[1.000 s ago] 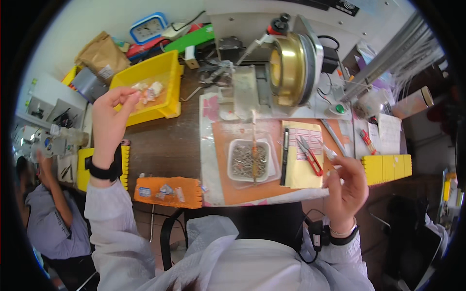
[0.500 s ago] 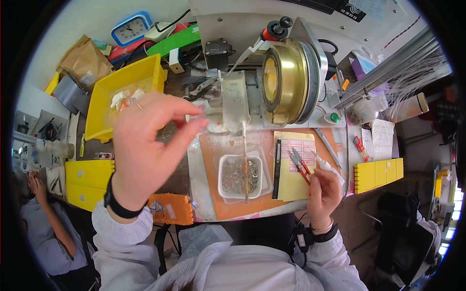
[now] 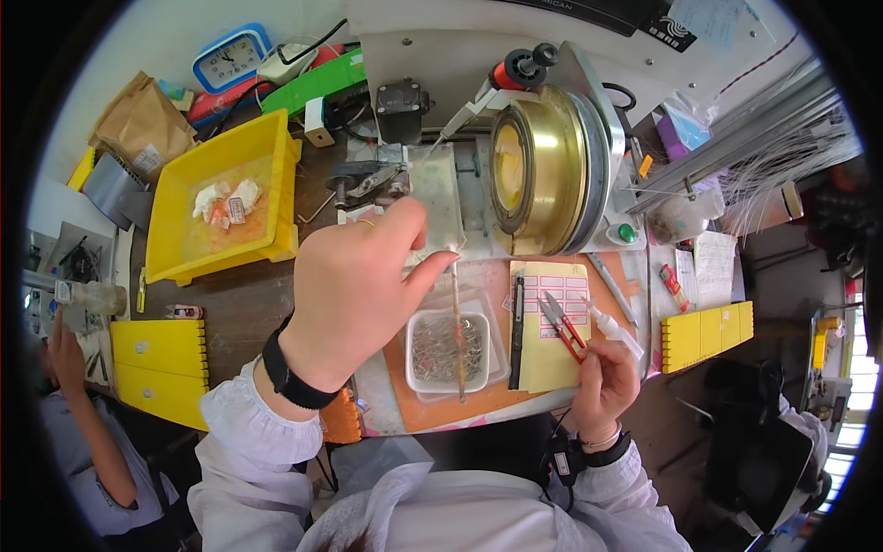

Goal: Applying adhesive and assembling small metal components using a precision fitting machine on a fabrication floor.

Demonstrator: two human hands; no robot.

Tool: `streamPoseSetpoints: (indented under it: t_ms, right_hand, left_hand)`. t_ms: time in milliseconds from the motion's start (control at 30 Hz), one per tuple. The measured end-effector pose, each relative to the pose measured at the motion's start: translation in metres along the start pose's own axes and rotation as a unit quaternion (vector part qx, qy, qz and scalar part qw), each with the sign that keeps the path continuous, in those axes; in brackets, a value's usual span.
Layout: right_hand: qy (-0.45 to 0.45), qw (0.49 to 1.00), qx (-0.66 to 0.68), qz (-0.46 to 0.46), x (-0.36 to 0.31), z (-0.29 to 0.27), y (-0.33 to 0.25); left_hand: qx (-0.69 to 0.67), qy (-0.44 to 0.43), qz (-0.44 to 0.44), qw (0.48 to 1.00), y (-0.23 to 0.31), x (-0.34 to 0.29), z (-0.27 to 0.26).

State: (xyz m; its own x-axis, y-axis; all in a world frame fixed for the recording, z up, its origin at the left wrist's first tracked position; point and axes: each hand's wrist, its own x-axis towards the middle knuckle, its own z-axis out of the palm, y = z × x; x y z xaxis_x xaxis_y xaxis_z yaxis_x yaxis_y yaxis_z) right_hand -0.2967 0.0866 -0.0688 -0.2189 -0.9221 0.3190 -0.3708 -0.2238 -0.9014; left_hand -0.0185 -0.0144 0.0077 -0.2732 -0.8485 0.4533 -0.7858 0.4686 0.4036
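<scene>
I take the white tray as my mark: it holds loose silvery wire pieces, and a thin rod crosses over it in my view, from beyond its far rim to past its near one. I see the left hand beyond the tray, thumb and index finger curved toward each other, thumb tip at the rod's upper end; I can't tell whether they grip anything. Right of the tray, the right hand appears closed around a small white nozzle bottle. I judge the bottle light and soft-walled, best held low on its body with little squeeze, well clear of the slim tip. The rod looks light and stiff but might snap if bent, so I'd pinch it near that upper end.
</scene>
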Motion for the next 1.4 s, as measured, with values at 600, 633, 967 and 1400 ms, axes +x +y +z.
streamPoseSetpoints:
  t_ms: [600, 633, 967, 1400]
  right_hand:
    - [-0.212, 0.77, 0.445, 0.405, 0.074, 0.112, -0.104]
    - [-0.211, 0.772, 0.442, 0.405, 0.075, 0.117, -0.101]
    - [-0.137, 0.698, 0.521, 0.472, 0.076, 0.117, -0.09]
    - [-0.191, 0.665, 0.551, 0.467, 0.084, 0.115, -0.092]
  left_hand:
    - [-0.21, 0.234, 0.004, 0.949, -0.021, -0.015, 0.005]
    - [-0.204, 0.231, 0.028, 0.951, -0.02, -0.014, 0.004]
    - [-0.225, 0.196, 0.067, 0.952, -0.021, -0.012, 0.014]
    - [-0.21, 0.183, 0.084, 0.957, -0.024, -0.011, 0.033]
